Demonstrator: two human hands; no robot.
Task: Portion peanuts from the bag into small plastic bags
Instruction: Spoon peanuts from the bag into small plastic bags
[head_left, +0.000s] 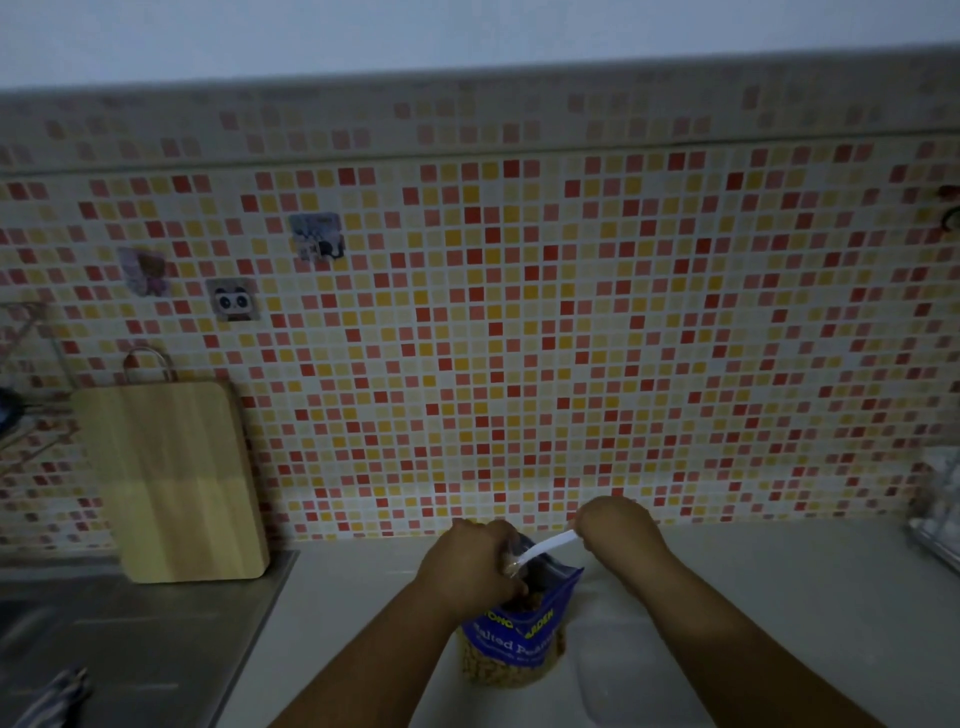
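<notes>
A blue peanut bag (519, 639) stands upright on the white counter (779, 597), its clear lower part showing peanuts. My left hand (470, 564) grips the bag's open top at its left side. My right hand (615, 530) holds the handle of a white plastic spoon (545, 550), whose bowl dips into the bag's mouth. Small clear plastic bags (618, 670) lie flat on the counter just right of the peanut bag, hard to make out in the dim light.
A wooden cutting board (171, 478) leans on the tiled wall at the left, behind a steel sink (130, 639) with a tap (52, 696). A rack (940, 514) stands at the right edge.
</notes>
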